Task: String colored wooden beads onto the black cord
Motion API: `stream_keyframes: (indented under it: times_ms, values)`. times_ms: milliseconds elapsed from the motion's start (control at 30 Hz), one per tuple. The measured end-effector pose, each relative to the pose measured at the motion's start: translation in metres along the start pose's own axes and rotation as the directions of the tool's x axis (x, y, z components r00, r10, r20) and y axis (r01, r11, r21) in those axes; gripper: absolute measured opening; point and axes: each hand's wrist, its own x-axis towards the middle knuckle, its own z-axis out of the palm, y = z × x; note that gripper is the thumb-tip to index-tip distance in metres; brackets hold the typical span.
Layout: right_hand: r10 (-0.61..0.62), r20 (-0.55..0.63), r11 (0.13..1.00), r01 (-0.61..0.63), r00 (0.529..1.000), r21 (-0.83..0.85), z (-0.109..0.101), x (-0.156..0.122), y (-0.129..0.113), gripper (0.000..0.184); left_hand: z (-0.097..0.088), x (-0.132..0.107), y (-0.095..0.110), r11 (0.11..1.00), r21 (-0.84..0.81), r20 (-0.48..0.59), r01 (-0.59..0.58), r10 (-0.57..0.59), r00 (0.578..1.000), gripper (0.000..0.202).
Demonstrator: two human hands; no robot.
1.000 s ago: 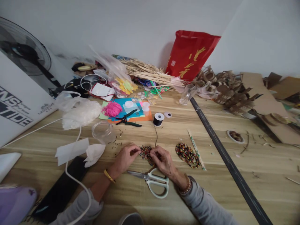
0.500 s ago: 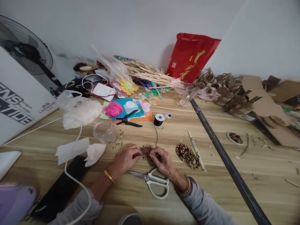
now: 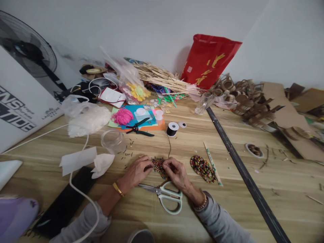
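Loose multicoloured beads (image 3: 158, 165) lie in a small pile between my two hands. At the pile's left edge, my left hand (image 3: 139, 169) has thumb and fingertips pressed together; whatever is in them is too small to make out. My right hand (image 3: 178, 172) is closed in a pinch over the pile's right side. A thin black cord (image 3: 170, 145) runs from the black spool (image 3: 172, 129) down to the fingers of that hand. Just below the hands lie scissors (image 3: 165, 195) with pale green handles, blades pointing left. A coiled strand of beads (image 3: 203, 168) rests to the right.
Garden shears (image 3: 138, 129) and pink yarn (image 3: 123, 116) lie on coloured paper. A clear jar (image 3: 113, 141) stands left of the hands. A white cable (image 3: 73, 184) crosses my left sleeve. Beside the strand lies a thin stick (image 3: 212, 162); a black strip (image 3: 238, 162) crosses the table.
Both hands stay at the bead pile with nearly the same pinch. The whole view has shifted very slightly; nothing on the table has visibly moved.
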Motion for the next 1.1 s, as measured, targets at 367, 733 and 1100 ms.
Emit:
stream_keyframes:
  times_ms: [367,733,1100]
  values:
    - [-0.03,0.017,0.999,0.031,0.999,-0.031,-0.0009,0.0005,-0.0004,0.024,-0.0011,-0.0004,0.0006,1.0,0.009,0.0,0.009,-0.009,1.0,0.01]
    - [-0.012,0.037,0.999,0.014,0.999,-0.033,-0.0003,0.0,0.0015,0.021,0.0001,-0.0007,0.0015,0.999,0.039,0.002,-0.021,0.021,1.0,0.008]
    - [-0.052,0.06,0.997,0.056,0.997,-0.058,-0.0005,-0.0011,0.0025,0.018,-0.0012,0.0011,0.0072,0.981,-0.145,-0.2,-0.128,0.098,0.975,0.009]
